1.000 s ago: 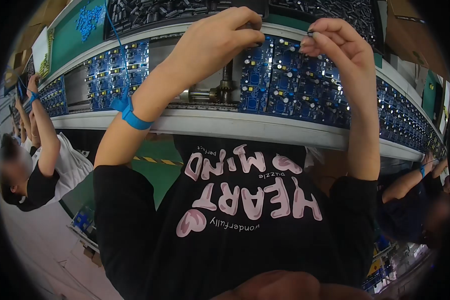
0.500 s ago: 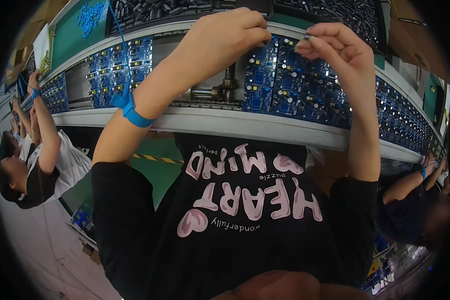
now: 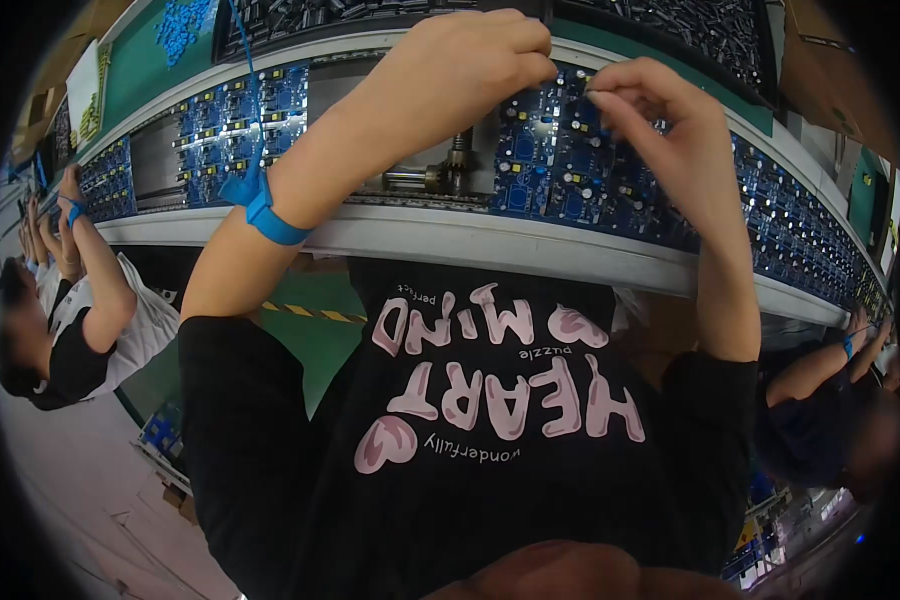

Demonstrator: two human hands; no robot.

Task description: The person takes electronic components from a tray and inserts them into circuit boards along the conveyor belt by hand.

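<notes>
Beyond the black T-shirt with pink bubble lettering point(image 3: 500, 390), both bare hands reach over a row of blue printed circuit boards point(image 3: 517, 195) dotted with yellow, white and silver components. The left hand point(image 3: 475, 62), its wrist in a bright blue strap point(image 3: 273, 222), hangs above the boards with fingers curled; its fingertips are turned away, so I cannot tell what they grip. The right hand point(image 3: 670, 120) brings thumb and forefinger tips close together over the boards; whether a part sits between them is too small to tell. The step in hand looks like fitting small parts by hand, and the next move seems to call for fine fingertip alignment.

The boards lie behind a pale metal rail point(image 3: 470, 235), with a brass-toned geared shaft point(image 3: 420, 180) in a gap between them. Farther back are loose black cylindrical parts point(image 3: 705, 25) and small blue pieces point(image 3: 182, 30) on a green mat point(image 3: 135, 95). Co-workers work at either side.
</notes>
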